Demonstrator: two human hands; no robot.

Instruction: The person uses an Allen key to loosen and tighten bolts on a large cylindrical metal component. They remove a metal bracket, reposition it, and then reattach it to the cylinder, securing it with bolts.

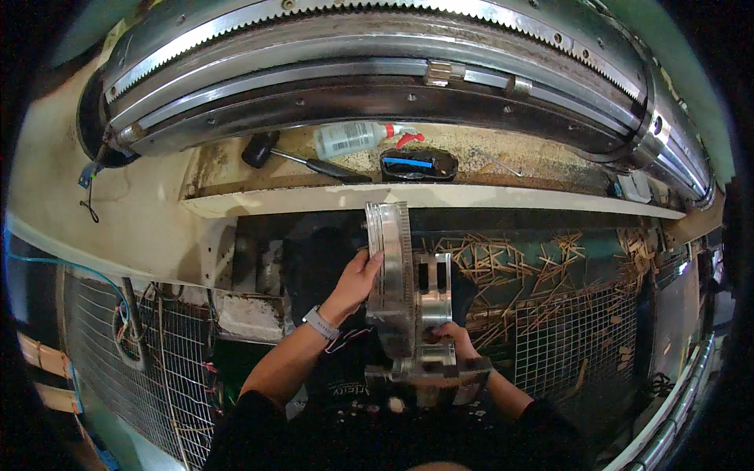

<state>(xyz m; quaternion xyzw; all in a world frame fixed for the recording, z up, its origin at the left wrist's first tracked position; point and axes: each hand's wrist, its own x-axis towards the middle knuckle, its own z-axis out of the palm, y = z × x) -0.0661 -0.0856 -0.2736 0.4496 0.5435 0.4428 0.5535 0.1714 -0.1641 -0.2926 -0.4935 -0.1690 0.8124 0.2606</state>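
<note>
In front of my body I hold a bulky, shiny metal machine part (pixel 390 275) with a toothed rim standing on edge. My left hand (pixel 355 281) is closed on the left side of this rim, with the thumb on its outer face. Right of the rim, a slotted metal hub (pixel 434 304) appears joined to it. My right hand (pixel 457 339) is closed on the lower part of the hub, most of its fingers hidden. A wider flange (pixel 428 383) shows at the part's lower end, close to my dark shirt.
A large steel cylinder (pixel 377 51) with a toothed rack spans the far side. On the ledge below it lie a black mallet (pixel 259 149), a spray bottle (pixel 348 140) and a small black tray (pixel 420 174). Thin wooden sticks (pixel 510 263) and wire grating (pixel 577 334) are lower right.
</note>
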